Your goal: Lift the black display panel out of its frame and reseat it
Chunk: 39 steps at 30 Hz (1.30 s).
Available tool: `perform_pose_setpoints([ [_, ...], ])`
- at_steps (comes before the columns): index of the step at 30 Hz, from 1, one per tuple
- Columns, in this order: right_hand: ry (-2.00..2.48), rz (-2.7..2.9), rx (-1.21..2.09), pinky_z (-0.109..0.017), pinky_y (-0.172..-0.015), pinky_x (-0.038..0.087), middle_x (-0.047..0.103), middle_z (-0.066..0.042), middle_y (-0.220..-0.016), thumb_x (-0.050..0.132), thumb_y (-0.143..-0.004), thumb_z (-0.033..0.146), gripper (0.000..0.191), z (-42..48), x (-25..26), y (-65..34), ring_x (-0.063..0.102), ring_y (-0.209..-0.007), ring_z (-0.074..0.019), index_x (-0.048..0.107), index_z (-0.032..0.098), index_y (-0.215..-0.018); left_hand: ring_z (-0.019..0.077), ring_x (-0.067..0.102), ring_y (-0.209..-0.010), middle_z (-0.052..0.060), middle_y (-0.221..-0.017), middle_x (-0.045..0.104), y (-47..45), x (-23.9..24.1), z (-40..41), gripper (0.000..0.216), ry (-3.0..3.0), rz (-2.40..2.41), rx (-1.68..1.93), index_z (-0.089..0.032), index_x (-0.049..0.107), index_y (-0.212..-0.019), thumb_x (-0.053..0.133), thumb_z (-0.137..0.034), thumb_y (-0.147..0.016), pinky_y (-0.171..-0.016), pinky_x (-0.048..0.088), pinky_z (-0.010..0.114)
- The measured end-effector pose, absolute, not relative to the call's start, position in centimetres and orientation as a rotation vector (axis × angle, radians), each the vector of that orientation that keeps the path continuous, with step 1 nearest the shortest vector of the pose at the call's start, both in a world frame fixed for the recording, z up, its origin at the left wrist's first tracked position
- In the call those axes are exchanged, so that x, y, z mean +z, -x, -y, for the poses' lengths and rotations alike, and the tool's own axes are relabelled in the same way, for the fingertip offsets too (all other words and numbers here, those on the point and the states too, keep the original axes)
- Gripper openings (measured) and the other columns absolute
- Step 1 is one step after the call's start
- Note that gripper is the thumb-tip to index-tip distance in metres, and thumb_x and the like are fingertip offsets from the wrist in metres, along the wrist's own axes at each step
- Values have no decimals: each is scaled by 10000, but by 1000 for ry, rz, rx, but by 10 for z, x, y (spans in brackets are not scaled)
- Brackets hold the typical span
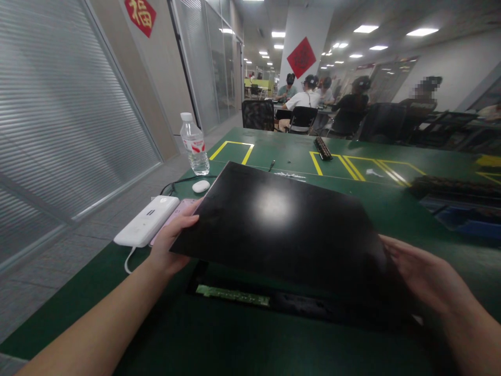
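Note:
A thin black rectangular display panel (289, 224) is held up at a tilt above the green table, a bright reflection on its glossy face. My left hand (172, 240) is closed on its left edge, thumb near the face and fingers beneath. At the opposite edge my right hand (420, 269) grips the panel, its fingertips partly hidden behind it. Below the panel's near edge shows a dark strip with a green circuit board (233, 295) on it. Whether this strip is joined to the panel I cannot tell.
On the left of the table (156, 324) are a white power bank (146, 222), a pink phone (180, 211), a white earbud case (201, 186) and a water bottle (194, 149). A dark ridged block (323, 149) lies farther back, a blurred blue tray (465, 219) to the right. Several people sit beyond.

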State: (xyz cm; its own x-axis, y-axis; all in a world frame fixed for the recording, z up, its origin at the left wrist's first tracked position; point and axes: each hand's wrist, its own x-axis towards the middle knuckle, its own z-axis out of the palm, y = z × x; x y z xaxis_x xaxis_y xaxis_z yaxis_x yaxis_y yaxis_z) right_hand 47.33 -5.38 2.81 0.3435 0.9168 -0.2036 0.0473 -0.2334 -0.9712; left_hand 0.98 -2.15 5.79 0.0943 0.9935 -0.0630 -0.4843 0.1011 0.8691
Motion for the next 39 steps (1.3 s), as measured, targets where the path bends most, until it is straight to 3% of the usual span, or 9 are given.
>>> perform_pose_setpoints([
  [3,1545,680,1287,-346,-691,607,781,-122,-1029,633,-764,312,283,52,25,-480,742,-880,-269,780,237,-993,311,639,-1246,40,-1205,787,-8,57,20,462,-803,-824,1336,-179,717,-1277,652,-221,-821,-973,521,342],
  [6,1529,622,1257,-311,-653,597,783,-92,-947,643,-753,270,335,51,21,-484,736,-816,-229,735,248,-1074,296,604,-1294,38,-1247,772,-8,57,20,445,-784,-842,1363,-175,726,-1266,645,-207,-829,-997,503,322],
  [16,1527,613,1147,-360,-753,593,793,-114,-936,670,-740,247,339,51,20,-481,752,-830,-242,668,229,-1078,292,683,-1168,43,-1197,789,-11,61,21,473,-818,-914,1325,-191,713,-1259,685,-219,-788,-930,551,314],
  [24,1656,711,973,-275,-596,519,793,-98,-934,692,-709,286,361,53,21,-481,719,-807,-214,688,223,-1065,292,752,-988,50,-1129,796,-11,58,23,485,-878,-946,1238,-215,668,-1118,804,-194,-653,-747,599,296],
  [28,1716,714,922,-245,-477,415,789,-109,-867,706,-682,308,361,52,20,-479,625,-630,-169,697,207,-1028,276,757,-952,28,-1107,798,-12,57,23,506,-869,-977,1227,-233,642,-1115,810,-172,-642,-737,600,298],
  [39,1703,697,859,-226,-397,299,763,-127,-746,716,-623,306,313,50,19,-479,505,-491,-129,683,191,-912,285,756,-976,21,-1104,803,-20,55,27,458,-880,-1024,1259,-242,658,-1081,786,-163,-648,-786,604,317],
])
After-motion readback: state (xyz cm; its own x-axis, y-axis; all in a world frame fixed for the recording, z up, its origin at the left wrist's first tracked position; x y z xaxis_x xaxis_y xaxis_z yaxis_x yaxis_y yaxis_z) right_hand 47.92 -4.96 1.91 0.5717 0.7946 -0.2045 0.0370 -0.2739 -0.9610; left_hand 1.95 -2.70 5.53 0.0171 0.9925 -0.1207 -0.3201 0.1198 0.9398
